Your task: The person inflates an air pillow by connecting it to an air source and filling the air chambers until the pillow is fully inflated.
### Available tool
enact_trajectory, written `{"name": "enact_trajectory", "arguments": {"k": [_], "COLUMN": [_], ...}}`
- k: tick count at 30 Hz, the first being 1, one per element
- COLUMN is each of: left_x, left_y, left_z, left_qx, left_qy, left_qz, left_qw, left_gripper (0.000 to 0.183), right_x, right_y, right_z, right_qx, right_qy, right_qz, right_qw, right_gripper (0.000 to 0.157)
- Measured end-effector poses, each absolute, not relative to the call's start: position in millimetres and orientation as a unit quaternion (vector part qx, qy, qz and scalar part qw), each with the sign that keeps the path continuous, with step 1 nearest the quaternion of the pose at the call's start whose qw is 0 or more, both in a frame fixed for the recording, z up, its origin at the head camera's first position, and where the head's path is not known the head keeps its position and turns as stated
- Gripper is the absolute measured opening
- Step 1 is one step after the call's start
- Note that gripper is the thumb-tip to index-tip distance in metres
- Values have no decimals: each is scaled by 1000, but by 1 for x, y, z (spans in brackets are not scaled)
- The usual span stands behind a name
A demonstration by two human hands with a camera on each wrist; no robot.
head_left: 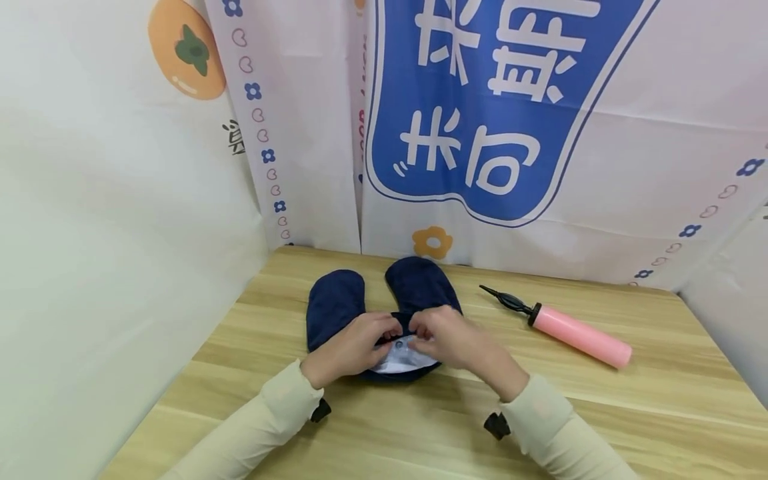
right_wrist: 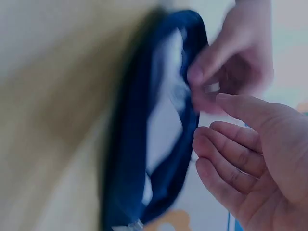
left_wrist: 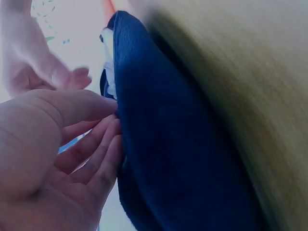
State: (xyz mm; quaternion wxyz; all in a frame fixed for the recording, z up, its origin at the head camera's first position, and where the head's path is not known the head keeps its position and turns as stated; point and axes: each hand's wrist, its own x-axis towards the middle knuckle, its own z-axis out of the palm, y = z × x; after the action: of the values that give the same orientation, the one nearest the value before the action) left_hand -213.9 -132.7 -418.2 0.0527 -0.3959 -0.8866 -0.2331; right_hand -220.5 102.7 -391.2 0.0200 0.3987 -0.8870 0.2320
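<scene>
A navy U-shaped neck pillow (head_left: 336,303) lies on the table, its two arms pointing away from me. In its curved near side the cloth gapes around a white inner bladder (head_left: 403,360), which has a small round valve (head_left: 399,345). My left hand (head_left: 360,340) pinches the edge of the opening between thumb and fingers; the left wrist view shows the navy cloth (left_wrist: 163,125) against its fingertips. Just beside the opening is my right hand (head_left: 447,337). In the right wrist view its fingers (right_wrist: 231,159) are loosely bent, with nothing between them and the thumb.
A pink hand pump (head_left: 582,337) with a black nozzle (head_left: 510,301) lies on the wooden table (head_left: 420,433) to the right of the pillow. Printed cloth (head_left: 312,133) hangs behind the table, and a white sheet (head_left: 120,233) borders its left side.
</scene>
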Motion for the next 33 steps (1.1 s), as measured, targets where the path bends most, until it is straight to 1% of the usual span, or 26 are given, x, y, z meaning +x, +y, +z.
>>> {"name": "enact_trajectory", "arguments": {"k": [4,8,14,19,22,28,33], "left_x": [-217,-219,-221,-221,-221,-217,-215], "left_y": [-136,-137,-137,-137,-137,-133,-128], "left_z": [-421,-422,-422,-424,-427,-433,-435], "left_qx": [-390,-386,-391,-397,-399,-387,-367], "left_qy": [-887,-887,-887,-882,-878,-880,-883], "left_qz": [-244,-251,-244,-253,-259,-261,-270], "left_qw": [40,35,36,35,50,93,111], "left_gripper": [22,22,15,15,17,22,17], "right_x": [-212,-209,-211,-212,-212,-212,-211], "right_y": [88,77,69,69,70,72,74], "right_z": [-406,-416,-426,-428,-427,-424,-419], "right_qx": [394,380,363,358,363,380,384], "right_qy": [-893,-903,-917,-915,-909,-894,-888], "right_qz": [216,199,146,161,173,201,206], "right_qw": [23,42,82,93,104,126,145], "right_gripper": [17,16,24,33,36,33,34]}}
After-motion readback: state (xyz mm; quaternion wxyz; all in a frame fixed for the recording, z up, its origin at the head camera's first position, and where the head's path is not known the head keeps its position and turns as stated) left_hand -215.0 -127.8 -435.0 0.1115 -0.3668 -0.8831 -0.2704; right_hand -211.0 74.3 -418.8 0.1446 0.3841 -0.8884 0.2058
